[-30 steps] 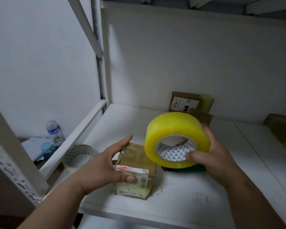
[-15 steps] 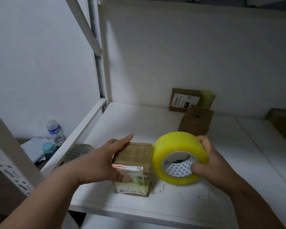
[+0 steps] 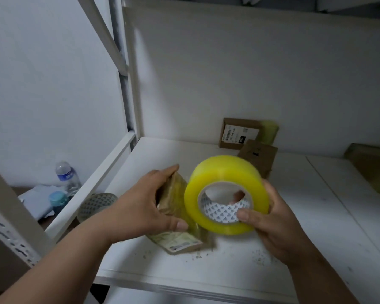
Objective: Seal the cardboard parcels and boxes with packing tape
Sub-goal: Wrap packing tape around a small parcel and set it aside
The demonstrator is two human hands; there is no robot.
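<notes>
Head view: left hand point(image 3: 140, 207) grips parcel point(image 3: 176, 216); right hand point(image 3: 270, 218) grips tape roll point(image 3: 224, 183).

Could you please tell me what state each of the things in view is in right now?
Left hand: grips the small parcel, tipping it.
Small parcel: tilted on one edge on the shelf, partly wrapped in tape.
Right hand: holds the yellow tape roll, thumb in the core.
Yellow tape roll: lifted, against the parcel.
Labelled box: upright, leaning on the back wall.
Brown box: closed.
Water bottle: upright, capped.
</notes>
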